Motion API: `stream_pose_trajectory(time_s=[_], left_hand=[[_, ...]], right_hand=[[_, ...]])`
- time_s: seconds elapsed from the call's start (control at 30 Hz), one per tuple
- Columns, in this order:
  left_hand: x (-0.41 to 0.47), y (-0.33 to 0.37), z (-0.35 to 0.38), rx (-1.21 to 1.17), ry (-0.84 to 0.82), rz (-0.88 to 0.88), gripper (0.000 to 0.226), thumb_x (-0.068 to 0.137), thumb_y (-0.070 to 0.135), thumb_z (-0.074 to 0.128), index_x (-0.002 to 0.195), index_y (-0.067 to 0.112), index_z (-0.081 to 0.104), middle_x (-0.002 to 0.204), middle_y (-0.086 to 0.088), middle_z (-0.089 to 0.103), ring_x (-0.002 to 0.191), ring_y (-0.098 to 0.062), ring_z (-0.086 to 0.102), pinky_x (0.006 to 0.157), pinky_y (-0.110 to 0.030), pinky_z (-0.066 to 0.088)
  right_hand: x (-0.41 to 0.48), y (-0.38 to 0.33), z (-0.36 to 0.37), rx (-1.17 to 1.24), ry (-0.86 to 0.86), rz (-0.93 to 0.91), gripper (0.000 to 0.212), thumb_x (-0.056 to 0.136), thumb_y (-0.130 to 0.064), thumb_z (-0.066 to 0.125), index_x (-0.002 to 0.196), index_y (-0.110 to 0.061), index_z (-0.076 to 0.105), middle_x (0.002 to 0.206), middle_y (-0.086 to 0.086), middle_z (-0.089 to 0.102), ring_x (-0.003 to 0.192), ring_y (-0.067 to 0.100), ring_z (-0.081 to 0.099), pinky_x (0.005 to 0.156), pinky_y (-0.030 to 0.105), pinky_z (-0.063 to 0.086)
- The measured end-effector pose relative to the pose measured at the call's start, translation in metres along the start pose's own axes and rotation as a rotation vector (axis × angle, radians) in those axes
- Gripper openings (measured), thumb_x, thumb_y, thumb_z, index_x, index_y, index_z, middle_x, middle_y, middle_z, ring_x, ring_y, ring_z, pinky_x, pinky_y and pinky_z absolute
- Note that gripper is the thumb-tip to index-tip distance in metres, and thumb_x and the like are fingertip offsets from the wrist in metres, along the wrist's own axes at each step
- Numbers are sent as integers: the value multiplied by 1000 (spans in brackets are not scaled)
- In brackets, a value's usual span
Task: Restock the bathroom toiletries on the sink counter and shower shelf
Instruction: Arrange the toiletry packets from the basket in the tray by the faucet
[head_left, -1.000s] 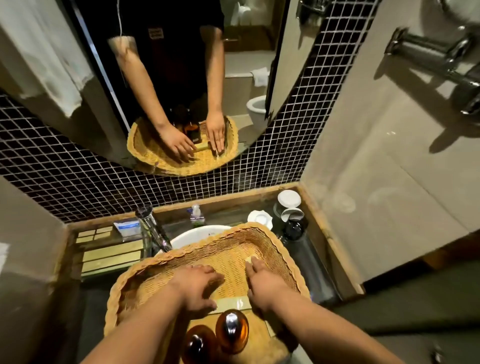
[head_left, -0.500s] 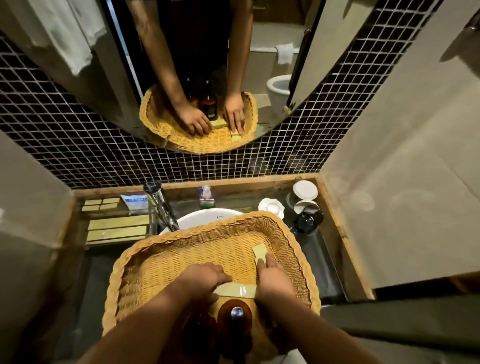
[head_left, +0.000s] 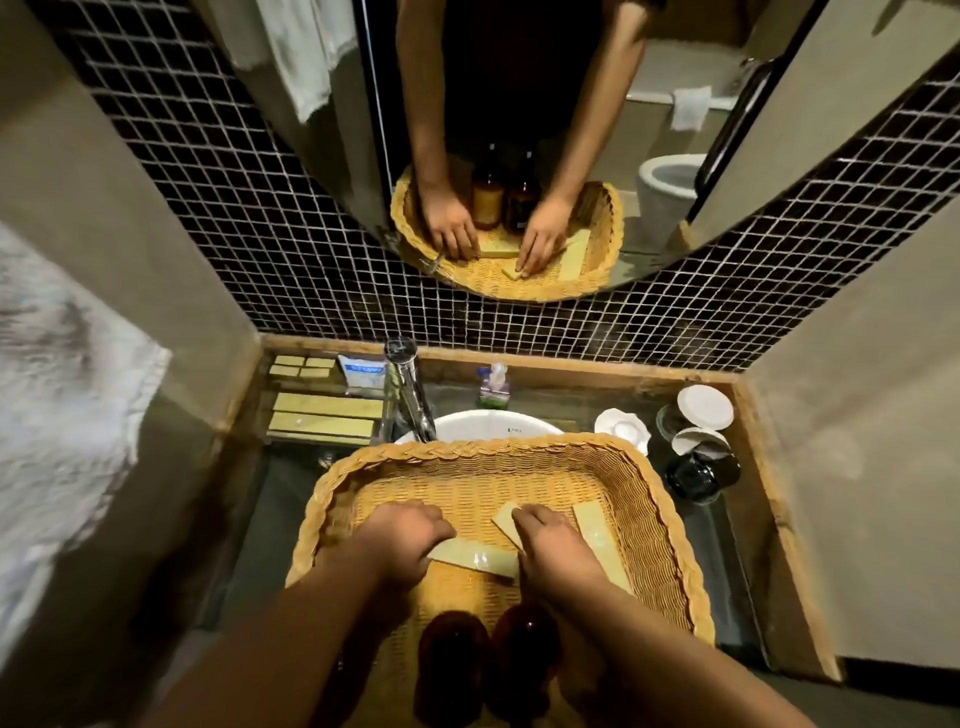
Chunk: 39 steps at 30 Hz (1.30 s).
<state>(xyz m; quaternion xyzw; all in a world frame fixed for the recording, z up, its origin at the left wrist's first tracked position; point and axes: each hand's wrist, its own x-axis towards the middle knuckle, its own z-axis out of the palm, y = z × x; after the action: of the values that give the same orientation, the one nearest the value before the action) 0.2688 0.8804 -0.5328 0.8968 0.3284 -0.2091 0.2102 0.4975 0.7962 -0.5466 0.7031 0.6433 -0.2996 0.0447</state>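
Left hand (head_left: 400, 540) pressing down on flat packet (head_left: 475, 558), right hand (head_left: 550, 540) now sliding small packet (head_left: 506, 519) apart, uncovering third strip (head_left: 597, 540); all inside basket (head_left: 322, 499) over worktop (head_left: 727, 519); sorting stock, none placed yet.

— Could you tell whether your left hand (head_left: 400, 540) had closed on the long packet (head_left: 475, 558)?
— No. Your knuckles covered its left end, and your right hand (head_left: 553, 548) hid half the small packet (head_left: 505, 519).
— And the two brown bottles (head_left: 485, 667)?
— Blurred, cut off by the bottom edge. The print on the blue-and-white sachet (head_left: 362, 370) was too small to read.
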Motion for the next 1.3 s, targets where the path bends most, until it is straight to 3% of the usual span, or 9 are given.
stream_pose_trajectory(time_s=[0.17, 0.27, 0.4, 0.6, 0.73, 0.83, 1.0, 1.17, 1.3], left_hand=[[-4, -4, -5, 58, 21, -5, 52, 90, 55, 47, 137, 32, 48, 132, 3, 54, 119, -19, 50, 96, -39, 45], [10, 10, -10, 64, 138, 62, 48, 97, 52, 40, 140, 32, 46, 133, 2, 52, 119, -20, 50, 94, -37, 46], [41, 38, -14, 82, 164, 185, 53, 91, 54, 48, 140, 35, 45, 138, 5, 47, 123, -19, 47, 96, -38, 43], [82, 92, -20, 193, 45, 354, 54, 90, 50, 55, 140, 33, 47, 143, 1, 45, 130, -23, 43, 103, -42, 34], [94, 112, -17, 269, -23, 350, 42, 93, 43, 53, 132, 26, 57, 130, -4, 55, 120, -28, 51, 100, -44, 32], [96, 112, -17, 240, -26, 346, 37, 98, 43, 46, 126, 25, 62, 123, -4, 59, 114, -29, 54, 99, -44, 36], [88, 88, -22, 224, -82, 357, 36, 99, 30, 54, 133, 18, 58, 123, -11, 56, 113, -32, 52, 91, -43, 47], [73, 78, -29, 125, -33, 229, 35, 99, 27, 52, 129, 10, 58, 121, -17, 57, 108, -38, 55, 79, -45, 51], [56, 60, -32, 131, 17, 172, 30, 98, 30, 52, 121, 15, 65, 113, -12, 61, 105, -35, 57, 69, -40, 49]], right_hand=[[-8, 1, 5, -19, 5, -48, 61, 94, -26, 51, 152, -23, 33, 156, -1, 34, 142, 21, 29, 113, 34, 34], [-23, 14, 2, -33, 111, 57, 57, 94, -29, 47, 150, -21, 36, 154, 1, 34, 140, 22, 29, 109, 33, 37], [-41, 35, -1, 15, 111, 230, 55, 100, -26, 44, 153, -20, 33, 161, 3, 22, 147, 25, 19, 117, 38, 28], [-58, 42, 7, 5, 116, 345, 64, 97, -22, 54, 154, -23, 23, 162, 8, 18, 143, 29, 29, 111, 39, 39], [-51, 44, 11, -19, 139, 383, 68, 97, -17, 54, 155, -20, 19, 163, 9, 19, 141, 28, 34, 109, 39, 40], [-44, 44, 9, -12, 144, 358, 71, 94, -11, 57, 155, -22, 21, 163, 9, 19, 144, 28, 30, 111, 40, 38], [-22, 40, -1, -41, 128, 238, 77, 87, -14, 67, 152, -25, 28, 161, 6, 24, 140, 28, 33, 108, 40, 40], [6, 26, -5, 5, 131, 93, 51, 92, -23, 59, 140, -29, 44, 151, 2, 37, 134, 27, 39, 101, 35, 40], [21, 20, -7, -46, 72, 46, 67, 88, -24, 62, 149, -37, 36, 160, 4, 30, 142, 28, 31, 112, 34, 34]])
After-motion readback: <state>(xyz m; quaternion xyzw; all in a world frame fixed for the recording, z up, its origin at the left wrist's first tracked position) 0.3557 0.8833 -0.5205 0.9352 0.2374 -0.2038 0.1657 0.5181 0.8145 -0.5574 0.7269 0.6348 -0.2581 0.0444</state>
